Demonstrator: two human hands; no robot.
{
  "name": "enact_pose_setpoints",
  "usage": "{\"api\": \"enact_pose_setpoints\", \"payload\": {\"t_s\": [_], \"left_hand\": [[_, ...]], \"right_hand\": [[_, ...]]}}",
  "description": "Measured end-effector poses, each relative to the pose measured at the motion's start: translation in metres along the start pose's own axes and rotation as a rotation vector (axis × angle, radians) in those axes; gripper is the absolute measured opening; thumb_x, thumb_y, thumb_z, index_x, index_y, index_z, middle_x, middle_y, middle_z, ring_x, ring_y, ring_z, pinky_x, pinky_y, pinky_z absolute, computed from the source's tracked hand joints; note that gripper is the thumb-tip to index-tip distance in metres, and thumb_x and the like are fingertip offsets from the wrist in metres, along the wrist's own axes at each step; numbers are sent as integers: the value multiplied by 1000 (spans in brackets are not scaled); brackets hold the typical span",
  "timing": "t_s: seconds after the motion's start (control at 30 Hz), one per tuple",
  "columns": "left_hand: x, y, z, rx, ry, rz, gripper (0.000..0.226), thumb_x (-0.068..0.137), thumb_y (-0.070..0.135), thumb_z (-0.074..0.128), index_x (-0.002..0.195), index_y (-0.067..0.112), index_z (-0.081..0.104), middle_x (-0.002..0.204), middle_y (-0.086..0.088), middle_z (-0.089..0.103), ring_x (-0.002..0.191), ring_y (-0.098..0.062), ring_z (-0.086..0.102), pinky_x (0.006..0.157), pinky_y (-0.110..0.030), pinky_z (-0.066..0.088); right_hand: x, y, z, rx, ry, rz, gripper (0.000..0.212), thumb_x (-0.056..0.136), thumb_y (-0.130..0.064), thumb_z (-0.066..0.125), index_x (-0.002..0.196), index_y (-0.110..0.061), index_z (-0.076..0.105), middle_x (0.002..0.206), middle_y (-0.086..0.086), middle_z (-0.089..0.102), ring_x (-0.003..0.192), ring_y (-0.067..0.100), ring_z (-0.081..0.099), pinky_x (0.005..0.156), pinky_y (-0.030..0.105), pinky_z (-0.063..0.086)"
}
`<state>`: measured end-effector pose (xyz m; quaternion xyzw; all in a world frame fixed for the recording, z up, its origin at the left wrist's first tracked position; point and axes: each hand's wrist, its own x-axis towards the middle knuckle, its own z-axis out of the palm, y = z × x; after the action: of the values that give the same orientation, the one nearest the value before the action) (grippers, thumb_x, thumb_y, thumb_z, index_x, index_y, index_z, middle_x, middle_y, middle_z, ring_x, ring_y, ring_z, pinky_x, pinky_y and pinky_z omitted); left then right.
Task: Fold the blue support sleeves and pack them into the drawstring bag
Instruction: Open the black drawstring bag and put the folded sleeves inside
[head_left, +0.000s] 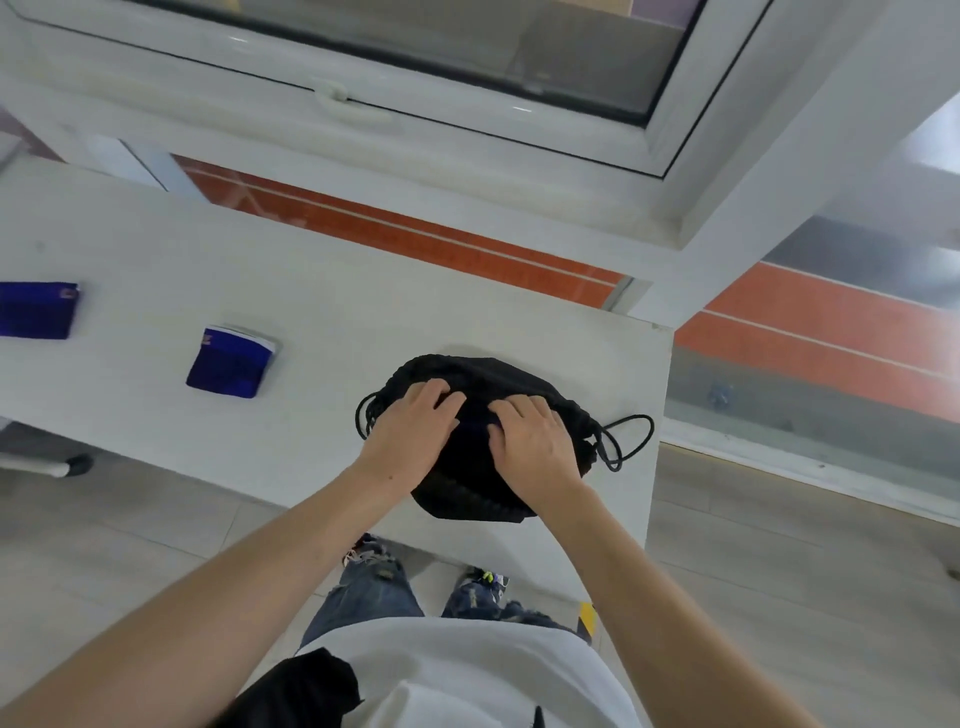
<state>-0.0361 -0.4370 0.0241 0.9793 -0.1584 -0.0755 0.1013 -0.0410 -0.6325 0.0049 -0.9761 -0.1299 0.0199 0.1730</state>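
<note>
Head view, steeply downward (close)

**Bare arms, white top, ripped jeans**

The person wears a white top with a black patch at its lower left. Both forearms are bare, without sleeves. Faded blue jeans show frayed tears, above dark shoes with bright yellow-green accents.

Both bare forearms reach forward from the lower frame and converge at centre. Left hand lies palm down, fingers curled forward and slightly spread. Right hand sits just beside it, palm down, fingers bent at the knuckles, fingertips angled toward the left hand.
</note>
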Motion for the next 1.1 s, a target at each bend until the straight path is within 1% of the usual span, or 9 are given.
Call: {"api": "enact_pose_setpoints", "payload": {"t_s": [0.1, 0.23, 0.3, 0.43, 0.5, 0.6, 0.77, 0.9, 1.1], "left_hand": [[-18, -16, -16, 24, 61, -38, 39, 100, 30, 59, 134, 12, 59, 129, -9, 60, 114, -30, 60, 83, -41, 56], [-42, -58, -32, 19, 91, -115, 42, 103, 37, 48, 138, 15, 56, 130, -6, 60, 114, -28, 61, 82, -40, 54], [-56, -87, -36, 24, 97, -138, 42, 105, 38, 45, 140, 16, 55, 132, -6, 59, 116, -27, 61, 82, -39, 54], [-89, -160, -45, 30, 118, -177, 40, 103, 37, 52, 136, 15, 58, 129, -7, 62, 111, -28, 63, 80, -40, 55], [-108, -204, -50, 37, 107, -211, 40, 102, 36, 54, 134, 14, 60, 125, -7, 63, 107, -29, 64, 77, -40, 55], [-135, -269, -57, 38, 79, -247, 41, 103, 36, 49, 136, 13, 58, 127, -7, 62, 110, -28, 62, 81, -39, 53], [-167, -352, -72, -25, 61, -246, 40, 105, 31, 47, 139, 12, 56, 134, -9, 59, 118, -30, 58, 88, -42, 51], [-175, -397, -75, -37, 26, -258, 41, 105, 31, 47, 140, 12, 56, 135, -10, 59, 119, -30, 58, 87, -43, 52], [-156, -442, -67, -12, -51, -262, 42, 106, 33, 43, 142, 14, 53, 137, -8, 58, 121, -28, 56, 88, -41, 51]], "right_hand": [[6, -24, -7, -7, 57, -31, 28, 99, -27, 59, 121, -15, 70, 117, 2, 70, 109, 26, 63, 90, 41, 54], [15, -68, -5, -28, 57, -71, 29, 101, -29, 57, 125, -18, 68, 123, 1, 69, 116, 23, 61, 98, 41, 53], [22, -93, 5, -29, 56, -81, 29, 100, -28, 58, 125, -18, 68, 123, 0, 69, 114, 23, 61, 96, 40, 53], [44, -159, 34, -8, 58, -82, 23, 97, -23, 60, 118, -17, 70, 115, 0, 69, 106, 26, 62, 88, 40, 53], [56, -199, 48, 14, 45, -59, 26, 98, -22, 59, 121, -17, 70, 119, 0, 69, 110, 27, 61, 92, 41, 52], [70, -259, 68, 27, 9, -48, 30, 100, -24, 58, 128, -17, 66, 125, -1, 67, 117, 26, 58, 97, 41, 50], [89, -337, 101, 50, -46, 0, 32, 99, -22, 60, 129, -15, 66, 127, 1, 67, 119, 28, 58, 96, 43, 47], [105, -371, 117, 35, -87, 13, 30, 100, -22, 58, 128, -16, 65, 128, 2, 67, 117, 27, 58, 94, 40, 48], [150, -386, 146, 36, -197, 62, 33, 102, -25, 53, 134, -18, 60, 134, -1, 61, 125, 24, 51, 99, 38, 45]]}}
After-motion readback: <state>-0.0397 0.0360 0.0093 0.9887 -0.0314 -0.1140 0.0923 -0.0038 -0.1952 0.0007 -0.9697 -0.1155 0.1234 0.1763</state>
